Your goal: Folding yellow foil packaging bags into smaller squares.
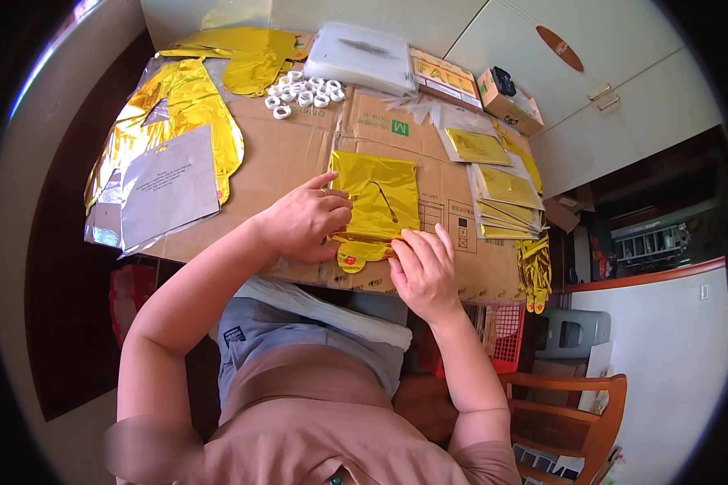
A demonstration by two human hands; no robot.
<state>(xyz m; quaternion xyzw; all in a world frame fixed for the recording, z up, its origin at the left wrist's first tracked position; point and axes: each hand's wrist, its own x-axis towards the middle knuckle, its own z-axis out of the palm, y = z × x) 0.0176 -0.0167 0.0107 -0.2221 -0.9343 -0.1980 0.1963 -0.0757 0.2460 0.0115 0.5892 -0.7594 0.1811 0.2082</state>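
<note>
A gold foil balloon (pixel 376 182), folded into a flat rectangle, lies on the cardboard in front of me. Its lower edge is gathered into a crease, and a rounded tab with a red spot hangs below. My left hand (pixel 311 217) rests over the left edge, fingers apart on the foil and thumb by the lower left corner. At the lower right corner, my right hand (pixel 425 271) has the creased edge between fingers and thumb, its little finger raised. A dark curved line shows on the foil between the hands.
Flattened cardboard (pixel 287 153) covers the table. Unfolded gold foil (pixel 218 137) and a grey printed sheet (pixel 170 190) lie left. White rings (pixel 305 99), a clear plastic stack (pixel 360 61) and boxes (pixel 510 101) sit behind. Bagged gold packs (pixel 505 186) lie right, near a wooden chair (pixel 611 412).
</note>
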